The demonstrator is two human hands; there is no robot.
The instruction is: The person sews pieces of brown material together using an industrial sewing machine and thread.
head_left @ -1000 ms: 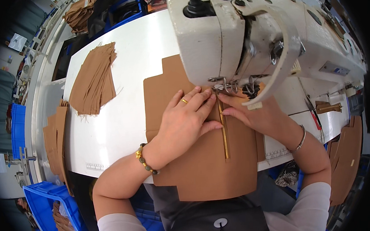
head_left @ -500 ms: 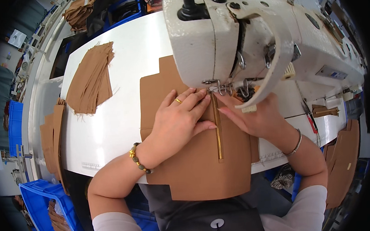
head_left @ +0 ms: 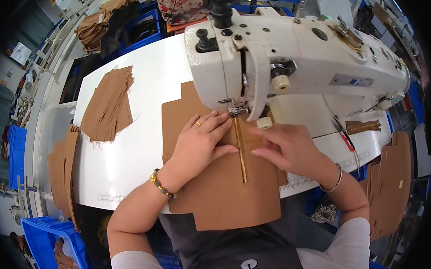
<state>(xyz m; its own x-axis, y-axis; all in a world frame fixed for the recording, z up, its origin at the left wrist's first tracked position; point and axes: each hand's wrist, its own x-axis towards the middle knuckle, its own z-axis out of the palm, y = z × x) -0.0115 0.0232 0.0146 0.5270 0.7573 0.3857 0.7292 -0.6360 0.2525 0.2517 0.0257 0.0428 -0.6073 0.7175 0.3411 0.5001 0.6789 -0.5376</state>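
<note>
A brown cut panel lies under the white sewing machine, with a narrow gold zipper running down its middle from the presser foot. My left hand rests on the panel left of the zipper, fingers flat and fingertips close to the foot, thumb reaching toward the zipper. My right hand is right of the zipper, below the machine's cream knob; its thumb and index finger are apart with nothing visible between them.
Frayed brown pieces and stacked panels lie to the left. Red-handled snips and short zippers sit at the right. More brown panels stand beside the table. A blue crate is at lower left.
My right hand has drawn back rightward from the presser foot and its fingers have parted from the zipper's edge. My left hand stays on the panel. The view has shifted slightly.
</note>
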